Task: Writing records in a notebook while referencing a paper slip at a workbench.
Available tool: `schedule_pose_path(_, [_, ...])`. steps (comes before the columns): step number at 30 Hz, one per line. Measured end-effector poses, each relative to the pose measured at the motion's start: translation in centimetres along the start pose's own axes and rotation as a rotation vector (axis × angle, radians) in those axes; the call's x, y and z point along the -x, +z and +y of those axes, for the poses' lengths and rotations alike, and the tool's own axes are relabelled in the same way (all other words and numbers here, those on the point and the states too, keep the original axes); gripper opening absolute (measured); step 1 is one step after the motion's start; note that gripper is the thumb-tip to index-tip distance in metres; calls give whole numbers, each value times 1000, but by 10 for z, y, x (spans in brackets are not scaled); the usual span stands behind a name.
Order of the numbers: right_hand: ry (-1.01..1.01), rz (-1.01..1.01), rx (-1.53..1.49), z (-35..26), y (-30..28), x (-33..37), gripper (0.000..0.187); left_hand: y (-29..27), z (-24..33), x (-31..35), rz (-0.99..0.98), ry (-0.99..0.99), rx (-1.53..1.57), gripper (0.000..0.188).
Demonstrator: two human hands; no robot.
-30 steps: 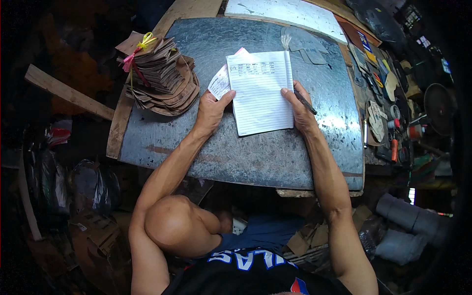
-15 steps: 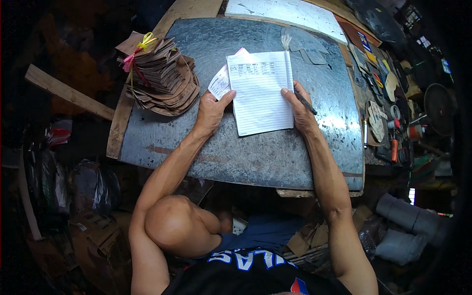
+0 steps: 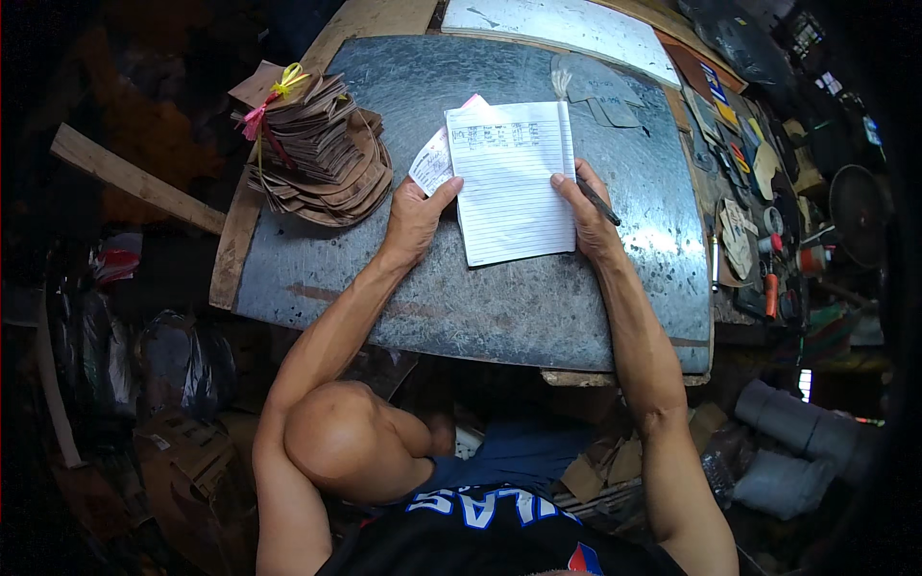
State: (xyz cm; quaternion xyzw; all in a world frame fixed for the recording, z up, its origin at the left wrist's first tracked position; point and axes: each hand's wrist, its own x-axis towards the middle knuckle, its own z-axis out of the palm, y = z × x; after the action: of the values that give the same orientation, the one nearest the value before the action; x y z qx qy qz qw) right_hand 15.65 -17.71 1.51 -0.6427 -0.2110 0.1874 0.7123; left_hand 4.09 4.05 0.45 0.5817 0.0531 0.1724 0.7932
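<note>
Between my two hands is a lined notepad [image 3: 514, 197], tilted slightly, with a handwritten table near its top. My left hand [image 3: 413, 219] grips its left edge, thumb on the page, together with a small printed slip [image 3: 432, 163] that sticks out behind the pad. A pinkish paper corner also peeks out above the slip. My right hand [image 3: 593, 213] pinches the pad's right edge with the thumb on top. A dark pen [image 3: 599, 200] is also tucked in the fingers of that hand.
Tied bundles of brown cut pieces [image 3: 322, 144] stand at the table's left edge. Under my hands lies a grey metal-topped table [image 3: 461, 322]. Flat grey templates [image 3: 600, 91] rest at its far right. Hand tools, including an orange-handled one [image 3: 771, 296], crowd a side surface at right.
Almost nothing differs. The whole view has shifted very slightly, and both hands keep the same hold on the notepad.
</note>
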Motion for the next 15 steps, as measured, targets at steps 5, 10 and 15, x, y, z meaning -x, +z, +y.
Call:
schedule_pose_path(5, [8, 5, -18, -1, 2, 0, 45, 0, -1, -1, 1, 5, 16, 33])
schedule_pose_path(10, [8, 1, -17, 0, 1, -1, 44, 0, -3, -2, 8, 27, 24, 33])
schedule_pose_path(15, [10, 5, -11, -1, 1, 0, 43, 0, -3, -2, 12, 26, 10, 34])
